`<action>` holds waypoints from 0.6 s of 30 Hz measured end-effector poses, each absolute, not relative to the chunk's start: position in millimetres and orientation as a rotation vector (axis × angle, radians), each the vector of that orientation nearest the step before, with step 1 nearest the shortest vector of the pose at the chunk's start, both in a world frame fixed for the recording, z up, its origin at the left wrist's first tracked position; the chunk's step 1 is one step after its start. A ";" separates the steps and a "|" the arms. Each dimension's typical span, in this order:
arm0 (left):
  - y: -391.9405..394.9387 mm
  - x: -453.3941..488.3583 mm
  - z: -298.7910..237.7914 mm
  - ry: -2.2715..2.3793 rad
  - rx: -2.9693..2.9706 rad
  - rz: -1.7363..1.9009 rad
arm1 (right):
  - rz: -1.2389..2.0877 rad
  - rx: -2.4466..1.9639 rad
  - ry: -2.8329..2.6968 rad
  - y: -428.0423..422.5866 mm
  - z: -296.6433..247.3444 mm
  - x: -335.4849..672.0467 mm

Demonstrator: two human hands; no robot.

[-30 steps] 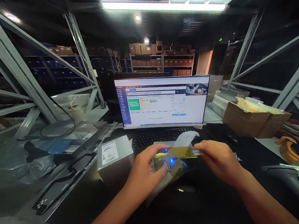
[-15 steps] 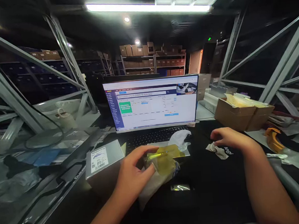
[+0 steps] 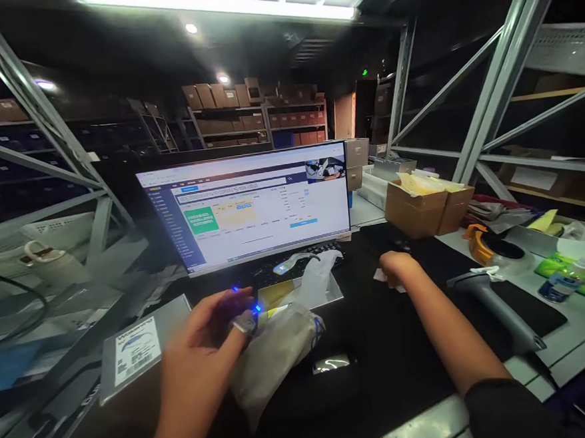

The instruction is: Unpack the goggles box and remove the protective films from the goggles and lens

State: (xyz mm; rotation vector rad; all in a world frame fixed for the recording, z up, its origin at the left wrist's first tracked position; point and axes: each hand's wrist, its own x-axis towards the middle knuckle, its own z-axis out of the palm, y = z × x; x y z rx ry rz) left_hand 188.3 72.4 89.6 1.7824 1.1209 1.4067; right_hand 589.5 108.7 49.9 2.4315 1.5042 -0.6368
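My left hand (image 3: 203,338) is curved at the centre-left, its thumb and fingers around a small greyish item (image 3: 247,321) with bright blue spots; its kind is unclear. Just right of it lies a pale soft pouch (image 3: 277,360). Behind the pouch is a flat white-and-yellow piece (image 3: 330,292) with a thin white wrapping (image 3: 317,280) over it. My right hand (image 3: 400,268) rests low on the black desk mat, fingers closed over a crumpled whitish tissue (image 3: 379,275) whose edges show beneath them. A silver box with a white label (image 3: 136,350) stands left of my left hand.
A lit monitor (image 3: 262,211) stands behind a black keyboard (image 3: 249,275). To the right are open cardboard boxes (image 3: 414,207), an orange tape dispenser (image 3: 479,242), a grey handheld scanner (image 3: 510,317) and a small bottle (image 3: 562,283). Metal shelf frames rise on both sides.
The view has turned right. The yellow see-through piece that was between my left fingers is no longer there; the blue-spotted item shows instead. My right hand has closed down over the crumpled tissue.
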 end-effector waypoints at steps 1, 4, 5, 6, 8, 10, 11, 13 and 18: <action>71.6 188.8 89.9 1.120 1.791 1.431 | -0.624 2.470 1.494 108.8 47.1 588.9; 70.4 189.7 87.4 1.111 1.838 1.544 | -0.584 2.605 1.522 104.5 46.5 591.3; 70.0 190.0 85.8 1.101 1.866 1.582 | -0.559 2.645 1.568 101.8 49.9 593.4; 69.6 190.4 84.0 1.091 1.900 1.611 | -0.528 2.681 1.628 98.8 55.2 595.8; 68.6 191.7 80.3 1.072 1.975 1.629 | -0.440 2.748 1.794 91.9 69.7 599.3; 67.6 193.9 77.2 1.065 2.033 1.632 | -0.320 2.811 2.014 83.2 85.9 596.7; 67.1 195.2 76.0 1.066 2.054 1.637 | -0.271 2.828 2.122 77.8 93.0 591.6; 66.1 197.4 74.5 1.078 2.109 1.656 | -0.244 2.865 2.378 64.3 103.2 572.7; 61.7 200.2 74.9 1.137 2.411 1.685 | 0.361 3.052 3.207 23.1 107.4 494.1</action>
